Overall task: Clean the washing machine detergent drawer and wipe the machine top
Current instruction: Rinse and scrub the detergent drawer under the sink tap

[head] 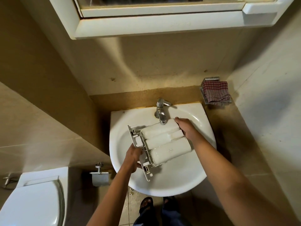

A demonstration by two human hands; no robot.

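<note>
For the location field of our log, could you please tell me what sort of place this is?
Most likely a small home bathroom: a white washbasin with a tap, a toilet at lower left, and a toilet-roll holder beside it.

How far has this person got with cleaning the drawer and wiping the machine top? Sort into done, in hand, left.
Done: the drawer is out of the machine, over the sink. In hand: the left hand grips its front panel, the right hand its back end, underside up beneath the tap. Left: refitting it and wiping the machine top, which is out of view; the cloth sits unused by the wall.
</note>
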